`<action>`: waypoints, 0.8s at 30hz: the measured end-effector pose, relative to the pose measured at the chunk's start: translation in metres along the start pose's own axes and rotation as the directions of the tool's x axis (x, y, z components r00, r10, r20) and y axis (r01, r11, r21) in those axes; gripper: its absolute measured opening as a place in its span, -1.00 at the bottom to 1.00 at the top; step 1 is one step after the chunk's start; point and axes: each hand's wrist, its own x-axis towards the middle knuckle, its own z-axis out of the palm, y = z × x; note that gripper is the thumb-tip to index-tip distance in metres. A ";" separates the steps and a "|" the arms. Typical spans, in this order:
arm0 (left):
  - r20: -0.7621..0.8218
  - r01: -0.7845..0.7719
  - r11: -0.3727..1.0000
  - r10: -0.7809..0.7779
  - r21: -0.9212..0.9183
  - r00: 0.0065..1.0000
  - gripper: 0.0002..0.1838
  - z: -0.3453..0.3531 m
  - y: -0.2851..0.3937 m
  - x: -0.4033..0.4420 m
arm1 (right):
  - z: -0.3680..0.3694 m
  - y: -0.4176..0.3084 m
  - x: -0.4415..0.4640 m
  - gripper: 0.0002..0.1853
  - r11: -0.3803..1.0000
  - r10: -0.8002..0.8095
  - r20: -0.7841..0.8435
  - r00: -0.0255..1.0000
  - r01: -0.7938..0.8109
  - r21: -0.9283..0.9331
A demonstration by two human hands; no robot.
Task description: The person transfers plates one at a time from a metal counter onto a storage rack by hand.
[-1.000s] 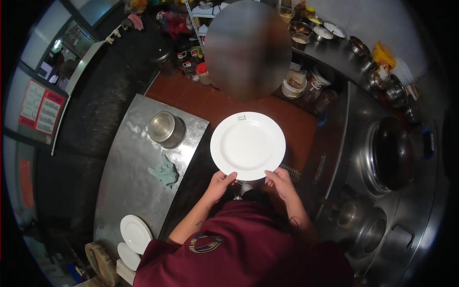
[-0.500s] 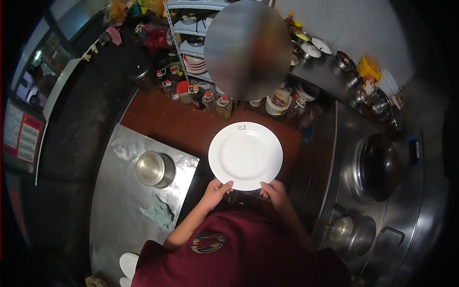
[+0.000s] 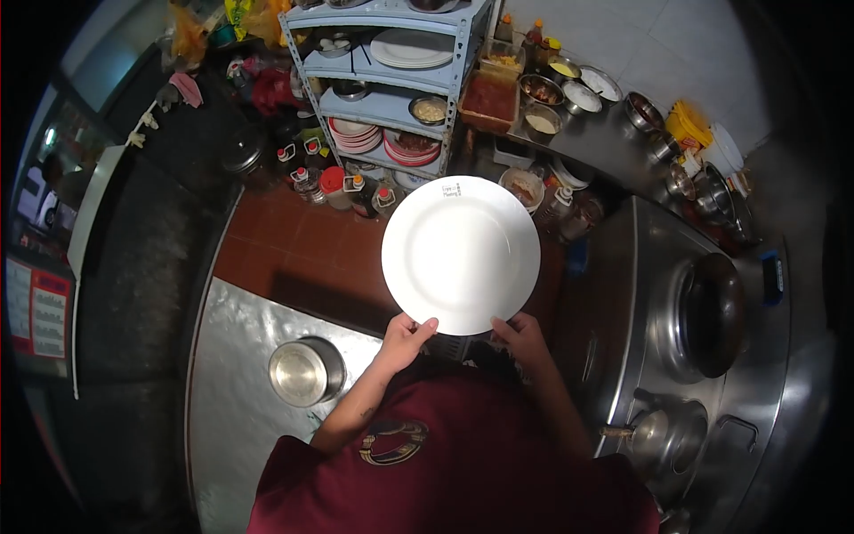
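Note:
A large round white plate (image 3: 461,258) with small dark print at its far rim is held out in front of my body, above the floor. My left hand (image 3: 406,340) grips its near left edge, thumb on top and fingers underneath. At the near right edge, my right hand (image 3: 520,336) pinches the rim in the same way. Nothing lies on the plate. The fingers below it are mostly hidden.
On my left is a steel table (image 3: 240,347) bearing a metal pot (image 3: 302,372). Ahead stands a blue shelf rack (image 3: 374,102) with stacked plates. Several bottles (image 3: 310,181) stand on the floor. To my right are a wok (image 3: 714,311) and a ladle (image 3: 648,432) on the stove.
The plate and both hands have moved forward and up in view. My view has shifted, uncovering the shelf rack. The green cloth on the table is now almost hidden behind my left arm.

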 end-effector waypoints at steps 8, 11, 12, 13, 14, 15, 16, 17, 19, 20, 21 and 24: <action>-0.022 -0.090 0.991 0.088 -0.095 0.996 -0.76 -0.001 0.016 0.057 | -0.019 -0.009 0.070 -0.77 0.999 0.045 0.072 0.996 -0.046 0.014; -0.035 -0.041 0.992 0.037 -0.117 0.999 -0.75 0.001 0.023 0.076 | -0.030 -0.018 0.094 -0.77 0.996 0.088 0.135 0.987 -0.089 0.007; -0.035 -0.017 0.994 0.014 -0.109 0.999 -0.75 0.000 0.027 0.087 | -0.037 -0.024 0.108 -0.78 0.995 0.094 0.175 0.980 -0.096 0.007; -0.068 -0.019 0.996 0.013 -0.086 0.998 -0.75 0.000 0.029 0.098 | -0.043 -0.033 0.123 -0.79 0.995 0.094 0.212 0.973 -0.098 0.008; -0.096 -0.018 0.998 0.012 -0.064 0.995 -0.75 0.002 0.028 0.107 | -0.048 -0.041 0.135 -0.79 0.997 0.073 0.233 0.970 -0.080 0.019; -0.122 -0.015 0.999 0.009 -0.045 0.992 -0.74 0.007 0.034 0.117 | -0.052 -0.055 0.145 -0.79 0.997 0.056 0.252 0.966 -0.065 0.029; -0.126 -0.039 0.999 0.034 -0.033 0.991 -0.74 0.010 0.039 0.127 | -0.058 -0.064 0.155 -0.80 0.998 0.041 0.269 0.962 -0.053 0.037; -0.131 -0.062 0.998 0.059 -0.023 0.990 -0.73 0.014 0.045 0.137 | -0.066 -0.070 0.168 -0.80 0.999 0.021 0.279 0.960 -0.027 0.020; -0.159 -0.095 0.995 0.092 -0.016 0.983 -0.75 0.023 0.061 0.154 | -0.079 -0.080 0.192 -0.80 1.000 -0.021 0.303 0.953 0.025 -0.009; -0.181 -0.108 0.994 0.103 -0.018 0.978 -0.78 0.029 0.068 0.164 | -0.086 -0.082 0.203 -0.81 0.999 -0.046 0.312 0.949 0.045 0.011; -0.203 -0.122 0.992 0.115 -0.020 0.972 -0.80 0.034 0.076 0.172 | -0.092 -0.083 0.214 -0.81 0.997 -0.074 0.321 0.944 0.067 0.032; -0.250 -0.150 0.988 0.136 -0.037 0.959 -0.81 0.048 0.097 0.192 | -0.106 -0.097 0.237 -0.82 0.992 -0.121 0.337 0.934 0.101 0.078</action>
